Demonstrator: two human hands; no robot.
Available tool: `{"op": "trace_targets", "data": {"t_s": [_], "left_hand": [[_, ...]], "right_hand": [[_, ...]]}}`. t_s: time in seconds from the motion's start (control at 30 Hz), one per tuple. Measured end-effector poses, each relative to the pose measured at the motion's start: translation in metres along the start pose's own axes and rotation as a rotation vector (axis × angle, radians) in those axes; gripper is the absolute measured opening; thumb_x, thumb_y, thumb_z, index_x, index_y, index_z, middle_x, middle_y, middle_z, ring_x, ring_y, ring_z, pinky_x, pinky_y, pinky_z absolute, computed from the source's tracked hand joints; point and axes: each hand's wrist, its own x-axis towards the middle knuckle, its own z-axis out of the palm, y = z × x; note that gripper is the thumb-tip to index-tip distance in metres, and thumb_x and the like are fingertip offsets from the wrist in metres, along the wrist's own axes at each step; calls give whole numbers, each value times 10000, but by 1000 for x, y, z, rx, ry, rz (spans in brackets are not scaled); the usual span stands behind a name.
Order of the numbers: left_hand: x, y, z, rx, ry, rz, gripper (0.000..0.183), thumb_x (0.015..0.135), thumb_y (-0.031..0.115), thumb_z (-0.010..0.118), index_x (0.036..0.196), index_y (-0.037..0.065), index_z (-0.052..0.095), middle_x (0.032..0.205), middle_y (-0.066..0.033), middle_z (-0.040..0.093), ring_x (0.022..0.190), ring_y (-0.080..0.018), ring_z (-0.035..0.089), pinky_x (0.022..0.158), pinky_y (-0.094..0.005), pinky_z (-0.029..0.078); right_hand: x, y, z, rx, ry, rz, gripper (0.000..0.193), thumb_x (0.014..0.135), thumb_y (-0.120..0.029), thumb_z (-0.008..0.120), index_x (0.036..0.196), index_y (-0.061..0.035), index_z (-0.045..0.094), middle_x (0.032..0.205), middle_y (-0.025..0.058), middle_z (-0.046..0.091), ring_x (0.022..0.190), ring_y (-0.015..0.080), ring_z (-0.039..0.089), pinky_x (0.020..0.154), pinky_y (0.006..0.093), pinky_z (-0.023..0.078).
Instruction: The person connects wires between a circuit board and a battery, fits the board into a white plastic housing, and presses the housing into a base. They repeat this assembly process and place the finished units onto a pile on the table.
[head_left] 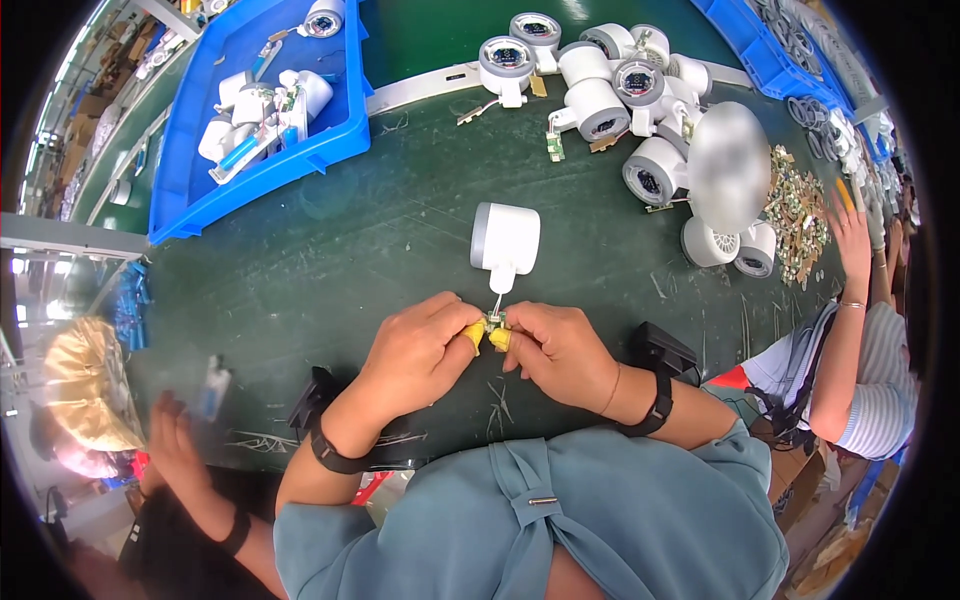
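Observation:
Between my two hands is a small green circuit board [495, 321], mostly covered by my fingers. My left hand [428, 345] pinches it from the left, and my right hand [557, 350] pinches it from the right. Yellow covers sit on both thumbs. A short thin lead runs from the board up to a white round lamp head [512, 240] with a grey rim, lying on its side on the green table just beyond my fingers. How the board is joined to the lead is hidden.
More white lamp heads [592, 108] are heaped at the back right, beside a pile of small boards [797, 215]. A blue tray [340, 146] with white parts stands back left. Co-workers' hands [852, 240] show at right and left; a blurred oval covers part of the heap.

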Motion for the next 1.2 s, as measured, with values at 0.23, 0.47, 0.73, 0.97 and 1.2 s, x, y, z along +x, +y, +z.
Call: {"op": "trace_targets", "data": {"t_s": [0.23,0.47,0.73,0.97,1.2], "left_hand": [[-4,24,27,122,177,-83,181,784,2,589,963,3,611,854,-154,592,715,-365,605,630,-436,501],[-7,26,32,170,218,-16,249,760,-18,587,1008,-39,594,884,-176,584,713,-370,600,636,-443,506],[-4,14,15,116,161,-46,297,787,-18,599,1082,9,599,936,-152,620,707,-352,632,619,-404,526],[-6,14,10,-133,50,-172,369,806,29,660,1168,16,588,937,-116,627,746,-287,662,635,-376,537],[3,12,20,252,261,43,358,761,89,728,1107,35,653,929,-82,649,751,-262,656,639,-365,533]], "right_hand": [[-3,7,14,-243,233,-152,106,877,36,549,971,19,594,801,129,624,636,236,663,576,349,514],[-3,8,18,-285,276,-160,112,860,32,557,966,20,592,801,142,622,655,284,647,577,372,513],[-2,6,15,-92,191,-198,182,882,55,528,1053,41,588,878,132,637,701,223,702,622,316,541],[-8,1,0,-45,115,-176,289,879,74,487,1153,35,573,963,138,650,765,215,710,626,298,549],[-6,2,4,41,52,-168,288,859,61,476,1134,32,558,960,175,631,753,279,683,674,385,532]]}}
